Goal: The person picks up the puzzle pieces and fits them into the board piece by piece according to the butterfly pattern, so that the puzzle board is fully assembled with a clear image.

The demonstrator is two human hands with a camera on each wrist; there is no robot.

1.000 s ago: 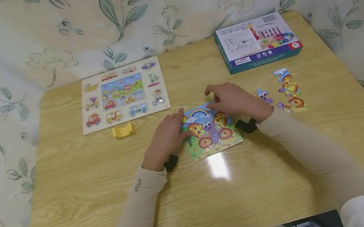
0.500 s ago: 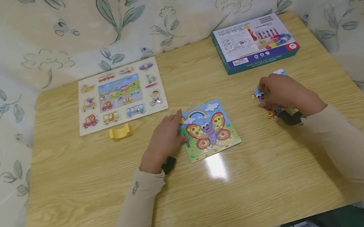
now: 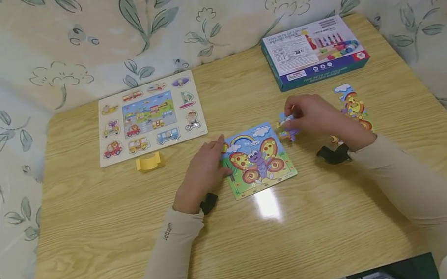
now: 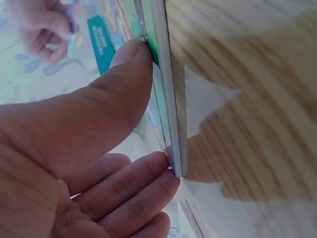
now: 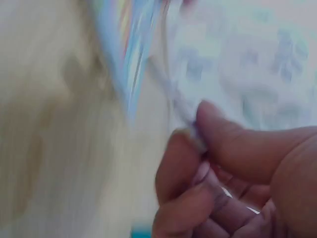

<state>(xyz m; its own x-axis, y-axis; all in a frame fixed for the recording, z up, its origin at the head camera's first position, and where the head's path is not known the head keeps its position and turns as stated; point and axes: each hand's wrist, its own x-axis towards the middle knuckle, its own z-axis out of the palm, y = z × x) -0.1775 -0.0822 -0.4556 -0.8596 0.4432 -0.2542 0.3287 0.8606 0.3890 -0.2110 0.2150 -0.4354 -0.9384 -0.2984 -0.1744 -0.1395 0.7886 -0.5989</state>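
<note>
A square butterfly puzzle (image 3: 259, 160) lies on the table in front of the person. At its left side rests the left hand (image 3: 200, 176); in the left wrist view the thumb (image 4: 131, 59) touches the puzzle's near edge and extended fingers reach its far corner. Just right of the puzzle, the right hand (image 3: 313, 116) pinches a small purple-and-blue puzzle piece (image 3: 292, 136) between thumb and index finger. The right wrist view is blurred, showing that piece (image 5: 181, 106) thin and edge-on near the puzzle's corner (image 5: 128, 96). Further right are loose puzzle pieces (image 3: 352, 104), partly hidden by the right hand and wrist.
A larger vehicle puzzle board (image 3: 147, 115) lies at the back left, with a yellow curved block (image 3: 149, 162) in front of it. A flat toy box (image 3: 316, 52) sits at the back right. Patterned cloth (image 3: 200, 9) hangs behind the wooden table (image 3: 105, 255).
The right hand went from the puzzle's top right to the loose pieces, picked up the purple-and-blue puzzle piece and brought it back leftward. The left hand stayed at the puzzle's left edge.
</note>
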